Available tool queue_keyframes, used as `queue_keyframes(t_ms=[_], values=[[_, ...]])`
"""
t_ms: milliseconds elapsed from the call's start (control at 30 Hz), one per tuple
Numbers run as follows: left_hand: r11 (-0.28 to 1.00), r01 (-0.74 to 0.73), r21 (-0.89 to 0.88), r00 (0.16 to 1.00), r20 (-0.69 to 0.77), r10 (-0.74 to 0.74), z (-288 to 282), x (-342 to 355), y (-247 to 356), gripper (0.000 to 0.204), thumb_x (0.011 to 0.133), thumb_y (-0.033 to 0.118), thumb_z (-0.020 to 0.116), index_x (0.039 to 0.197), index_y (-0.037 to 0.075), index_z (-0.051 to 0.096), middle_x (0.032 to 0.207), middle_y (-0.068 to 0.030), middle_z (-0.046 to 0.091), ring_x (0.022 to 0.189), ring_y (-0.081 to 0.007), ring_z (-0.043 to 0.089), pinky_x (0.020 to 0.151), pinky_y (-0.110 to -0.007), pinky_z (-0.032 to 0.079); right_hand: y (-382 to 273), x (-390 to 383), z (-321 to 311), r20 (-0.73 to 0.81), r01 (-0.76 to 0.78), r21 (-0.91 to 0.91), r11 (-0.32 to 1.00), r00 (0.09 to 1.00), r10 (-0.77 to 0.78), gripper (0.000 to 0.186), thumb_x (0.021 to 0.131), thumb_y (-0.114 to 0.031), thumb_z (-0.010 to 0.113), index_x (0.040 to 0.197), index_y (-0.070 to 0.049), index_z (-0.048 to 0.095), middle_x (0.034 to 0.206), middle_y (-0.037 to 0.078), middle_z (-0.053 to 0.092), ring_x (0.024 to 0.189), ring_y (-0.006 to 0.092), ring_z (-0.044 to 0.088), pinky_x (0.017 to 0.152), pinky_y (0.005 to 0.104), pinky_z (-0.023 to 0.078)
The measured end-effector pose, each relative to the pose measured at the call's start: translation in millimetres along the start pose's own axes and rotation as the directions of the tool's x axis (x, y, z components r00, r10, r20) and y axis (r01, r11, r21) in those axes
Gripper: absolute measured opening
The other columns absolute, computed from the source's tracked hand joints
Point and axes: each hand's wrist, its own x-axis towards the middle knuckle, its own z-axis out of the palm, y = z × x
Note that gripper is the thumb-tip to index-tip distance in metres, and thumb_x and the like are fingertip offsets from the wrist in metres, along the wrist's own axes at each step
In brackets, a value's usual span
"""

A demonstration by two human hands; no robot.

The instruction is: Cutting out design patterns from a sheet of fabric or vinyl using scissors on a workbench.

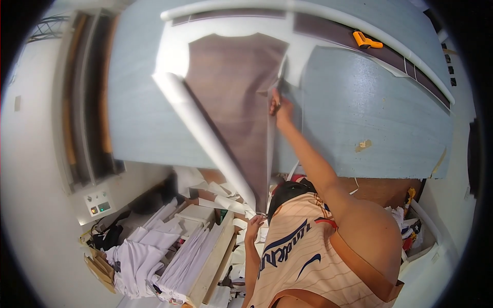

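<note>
A brown shirt-shaped panel (233, 92) with white margins lies on the pale blue table and narrows to a point over the near edge. Its left margin is curled into a long white roll (200, 133). My left hand (255, 224) pinches the panel's lower tip, below the table edge. At the panel's right edge, my right hand (281, 109) is closed, with its arm stretched forward over the table. A small dark object seems to be in its fingers, but it is too small and blurred to name. The white margin is lifted just beyond that hand.
A yellow pistol-shaped device (367, 40) lies on a brown strip at the far right of the table (354, 113). A long white roll (226, 7) borders the far side. White cloth (146, 256) and paper scraps fill the lower left, near a control box (97, 206).
</note>
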Motion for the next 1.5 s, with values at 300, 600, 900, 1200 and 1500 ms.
queue_keyframes(t_ms=[300, 600, 900, 1200, 1500], values=[[1.000, -0.028, -0.002, 0.999, 0.035, 0.028, 11.3, 0.2, 3.2, 0.024, 0.101, 0.028, 0.061, 0.108, 0.006, 0.068, 0.104, -0.0042, 0.070, 0.110, -0.0167, 0.065, 0.098, -0.034, 0.046, -25.9, 20.9, -6.9, -0.011, -0.002, -0.021, 1.000, 1.000, 0.002, 0.048, 0.084, -0.046, 0.081, 0.067, -0.014, 0.050, 0.057, -0.001, 0.050, 0.045, 0.0112, 0.048, 0.043, 0.0274, 0.036], [0.999, 0.013, 0.031, 1.000, 0.017, -0.014, 24.3, -5.6, -9.7, 0.026, 0.101, 0.029, 0.062, 0.110, 0.005, 0.069, 0.105, -0.0050, 0.070, 0.109, -0.0158, 0.065, 0.098, -0.033, 0.047, -57.0, 33.6, -12.8, 0.000, 0.041, 0.096, 0.995, 0.999, -0.042, 0.049, 0.084, -0.049, 0.080, 0.069, -0.014, 0.050, 0.058, 0.000, 0.051, 0.046, 0.0127, 0.049, 0.044, 0.0279, 0.037], [1.000, 0.021, 0.014, 1.000, 0.001, -0.021, 31.3, -8.9, -11.3, 0.024, 0.100, 0.028, 0.063, 0.111, 0.007, 0.069, 0.104, -0.0031, 0.070, 0.108, -0.0155, 0.065, 0.098, -0.034, 0.047, -74.4, 32.5, -12.9, -0.032, 0.022, 0.026, 0.999, 0.999, -0.021, 0.051, 0.078, -0.048, 0.086, 0.068, -0.013, 0.051, 0.059, -0.002, 0.049, 0.046, 0.0104, 0.049, 0.043, 0.0270, 0.039], [0.999, 0.014, -0.049, 1.000, -0.025, -0.015, 65.4, -35.4, -30.1, 0.025, 0.101, 0.023, 0.055, 0.114, 0.007, 0.068, 0.111, -0.0063, 0.072, 0.111, -0.0193, 0.066, 0.100, -0.035, 0.045, -96.8, 25.1, -37.5, 0.043, 0.041, -0.128, 0.991, 0.998, -0.035, 0.047, 0.080, -0.046, 0.085, 0.069, -0.014, 0.053, 0.057, -0.002, 0.048, 0.047, 0.0110, 0.049, 0.044, 0.0268, 0.039], [0.862, -0.403, 0.307, 0.889, -0.092, 0.449, -7.6, 39.2, -62.6, 0.033, 0.099, 0.025, 0.055, 0.111, 0.000, 0.071, 0.114, -0.0142, 0.071, 0.107, -0.0232, 0.064, 0.095, -0.038, 0.049, -64.6, 81.5, -75.4, 0.061, 0.217, -0.758, 0.616, 0.963, -0.264, 0.068, 0.091, -0.073, 0.050, 0.067, -0.010, 0.060, 0.060, 0.003, 0.054, 0.054, 0.0173, 0.050, 0.054, 0.0314, 0.040]])
